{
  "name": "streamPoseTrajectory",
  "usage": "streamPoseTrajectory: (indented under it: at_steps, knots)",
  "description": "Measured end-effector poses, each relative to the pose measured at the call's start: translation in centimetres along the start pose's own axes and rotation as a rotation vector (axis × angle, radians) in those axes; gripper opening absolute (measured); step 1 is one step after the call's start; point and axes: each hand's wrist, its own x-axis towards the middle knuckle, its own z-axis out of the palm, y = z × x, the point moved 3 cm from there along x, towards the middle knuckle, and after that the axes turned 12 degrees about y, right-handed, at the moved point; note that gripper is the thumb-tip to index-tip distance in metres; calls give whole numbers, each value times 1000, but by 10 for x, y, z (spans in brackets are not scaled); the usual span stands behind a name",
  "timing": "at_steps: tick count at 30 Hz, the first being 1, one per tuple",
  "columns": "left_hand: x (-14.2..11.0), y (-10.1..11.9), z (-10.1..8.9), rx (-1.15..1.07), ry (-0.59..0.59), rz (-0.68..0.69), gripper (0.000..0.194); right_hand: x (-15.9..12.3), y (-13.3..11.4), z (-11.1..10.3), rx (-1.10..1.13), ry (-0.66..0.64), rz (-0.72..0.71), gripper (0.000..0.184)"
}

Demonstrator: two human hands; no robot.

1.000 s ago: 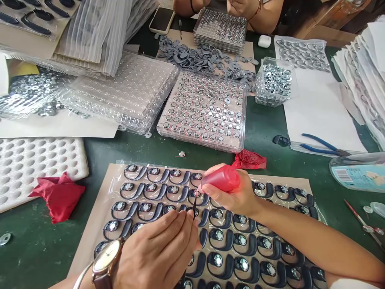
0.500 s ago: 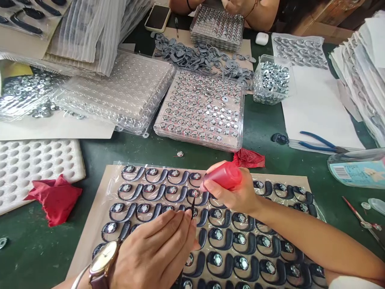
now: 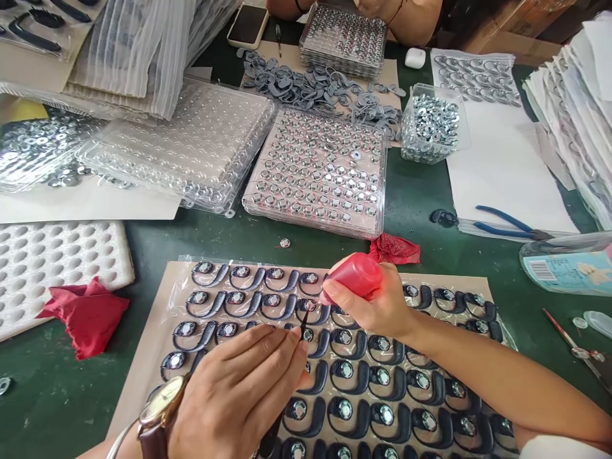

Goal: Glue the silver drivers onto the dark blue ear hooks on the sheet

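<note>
My left hand (image 3: 239,389), with a watch (image 3: 162,401) on its wrist, is closed around black tweezers (image 3: 304,324). Their fine tip points at a round silver speaker in one of the dark ear-hook shells (image 3: 310,305). My right hand (image 3: 382,306) grips a red squeeze bottle (image 3: 356,275), tilted so its nozzle comes down close to that same shell. Whether the nozzle touches it I cannot tell. Rows of such shells lie on a clear film over a brown board (image 3: 153,319), and my left hand hides part of them.
Behind the board stands a clear tray of round silver parts (image 3: 315,172), beside stacked clear trays (image 3: 186,134). Red cloths (image 3: 88,315) lie at the left and behind my right hand. Blue-handled pliers (image 3: 507,223) and scissors (image 3: 581,350) are at the right. A co-worker's arms (image 3: 415,19) rest opposite.
My left hand and the tweezers have drawn back slightly, down and left. The bottle has tipped a little in my right hand, which stays at the same shell. The whole view has shifted slightly.
</note>
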Motion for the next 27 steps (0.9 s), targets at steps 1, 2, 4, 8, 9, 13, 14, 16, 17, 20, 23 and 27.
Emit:
streamPoseTrajectory:
  at_steps: [1, 2, 4, 8, 9, 13, 14, 16, 17, 20, 23, 27]
  knots:
    - [2, -2, -1, -14, -8, -4, 26, 0, 0, 0, 5, -2, 10, 21]
    - [4, -3, -2, -29, -11, -9, 26, -1, 0, -1, 17, 0, 20, 21]
    - [8, -5, -4, -55, -5, -17, 27, -2, 1, 0, 58, 7, 36, 22]
    - [12, -7, -5, -72, 25, -68, 26, -3, 3, 2, 90, -6, 58, 22]
    - [12, -8, -5, -72, 32, -75, 25, -3, 3, 2, 79, -12, 57, 22]
    - [15, -11, -7, -81, 63, -95, 19, -3, 4, 2, 64, -27, 63, 24]
    - [16, -13, -8, -96, 66, -115, 19, -3, 5, 2, 70, -31, 69, 24]
    - [17, -18, -10, -137, 70, -166, 21, -5, 6, 3, 82, -38, 74, 22]
    - [17, -20, -10, -156, 73, -196, 22, -6, 7, 3, 86, -46, 71, 20]
    - [16, -27, -11, -197, 95, -286, 22, -7, 7, 6, 103, -68, 50, 16]
    - [17, -31, -9, -203, 110, -347, 20, -6, 6, 7, 124, -81, 51, 15]
    - [16, -29, -11, -174, 140, -309, 19, -5, -1, 1, 203, -126, 134, 12]
